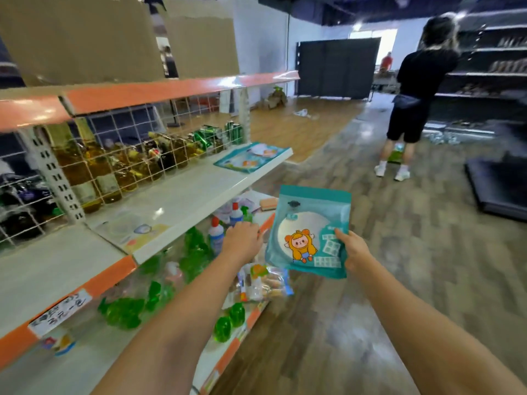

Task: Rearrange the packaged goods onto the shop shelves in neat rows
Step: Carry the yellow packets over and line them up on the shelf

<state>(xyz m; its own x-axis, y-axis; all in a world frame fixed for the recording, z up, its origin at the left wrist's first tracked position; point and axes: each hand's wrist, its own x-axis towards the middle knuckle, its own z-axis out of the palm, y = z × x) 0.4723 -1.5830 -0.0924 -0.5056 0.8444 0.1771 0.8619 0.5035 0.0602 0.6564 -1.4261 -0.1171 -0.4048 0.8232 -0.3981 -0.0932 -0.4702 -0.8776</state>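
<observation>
A teal packet (309, 232) with an orange cartoon figure is upright in front of me, over the aisle beside the shelves. My right hand (352, 246) grips its lower right edge. My left hand (242, 239) is at the packet's left edge, fingers curled; the frame does not show whether it grips the packet. A matching teal packet (252, 156) lies flat at the far end of the white middle shelf (182, 201). A flat clear packet (134, 230) lies nearer on that shelf.
Green bottles (194, 255), white bottles (216, 235) and snack bags (262, 283) crowd the lower shelf. Oil bottles (94, 178) and green cans (211, 136) stand behind the wire grid. Cardboard boxes (85, 38) sit on top. A person (413, 89) stands in the aisle by dark shelves.
</observation>
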